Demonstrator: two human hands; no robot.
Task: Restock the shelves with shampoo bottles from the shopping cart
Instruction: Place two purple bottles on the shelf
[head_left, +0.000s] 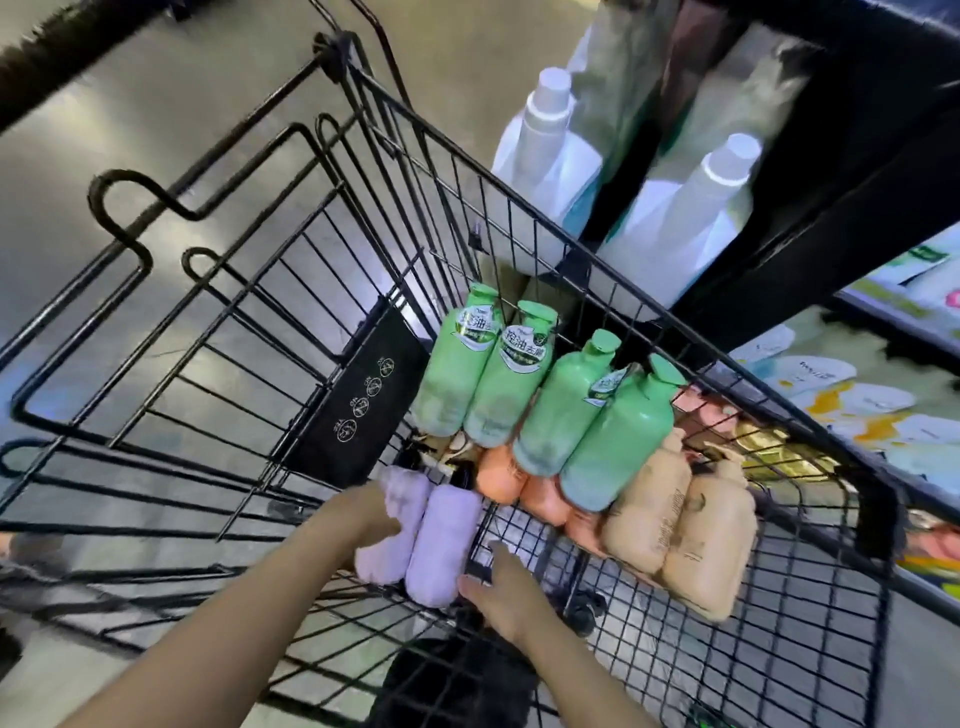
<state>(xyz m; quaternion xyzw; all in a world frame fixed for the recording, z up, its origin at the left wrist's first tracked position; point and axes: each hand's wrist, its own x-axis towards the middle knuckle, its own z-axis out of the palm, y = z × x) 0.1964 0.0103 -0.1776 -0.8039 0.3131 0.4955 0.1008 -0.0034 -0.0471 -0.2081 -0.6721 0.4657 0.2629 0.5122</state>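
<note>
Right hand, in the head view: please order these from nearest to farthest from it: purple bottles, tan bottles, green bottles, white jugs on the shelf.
From the right hand:
1. Purple bottles, touching it, left.
2. Tan bottles, to the right.
3. Green bottles, beyond.
4. White jugs, on the shelf, outside the cart.

A single head-worn camera looks steeply down from above and slightly forward, close over the black wire shopping cart (613, 270), which fills most of the wide-angle frame. The horizon is tilted, so the cart runs diagonally and the shelves (831, 171) lean in at the upper right. The person's forearms enter from the bottom edge. Edges look blurred, probably from head motion.
</note>
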